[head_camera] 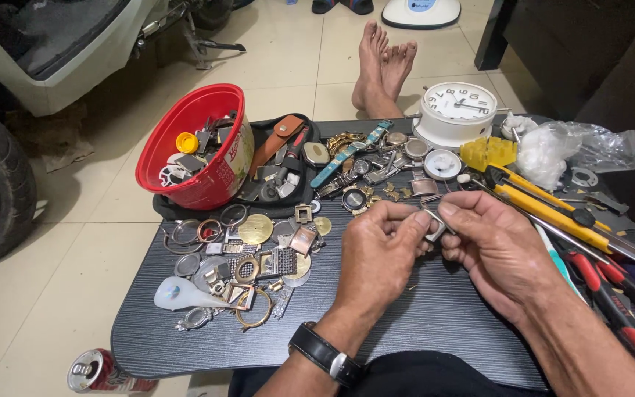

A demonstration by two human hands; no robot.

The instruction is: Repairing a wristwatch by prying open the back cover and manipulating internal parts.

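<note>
My left hand [378, 254] and my right hand [497, 246] meet over the middle of a low dark table [435, 316]. Together they pinch a small square silvery watch case [435, 224] between fingertips and thumbs. A black wristwatch [326, 354] sits on my left wrist. Loose watch cases, rings and dials [244, 257] lie scattered just left of my left hand. More watches and straps [365, 165] lie beyond my hands.
A red plastic tub [207, 180] of parts rests on a black pouch at the back left. A white alarm clock [456, 110] stands at the back. Yellow cutters and red-handled tools [589, 242] lie right. My bare feet [384, 62] stretch out on the tiled floor; a can [93, 371] lies below left.
</note>
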